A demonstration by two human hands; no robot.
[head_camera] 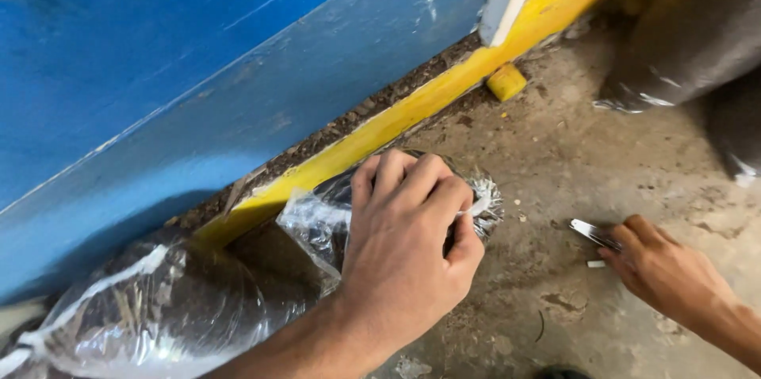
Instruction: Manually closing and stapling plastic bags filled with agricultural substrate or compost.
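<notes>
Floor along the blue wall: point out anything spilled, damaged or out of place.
Dark crumbly debris lies spilled in the seam between the blue wall and the yellow strip. A small yellow block lies loose on the stained concrete floor, and a small white piece lies loose by the right hand.

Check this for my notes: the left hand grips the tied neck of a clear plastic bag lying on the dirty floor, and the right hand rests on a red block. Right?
Not quite. In the head view the right hand rests on a small metal blade, not a red block. The rest holds: the left hand grips the tied neck of the clear plastic bag on the dirty floor.
</notes>
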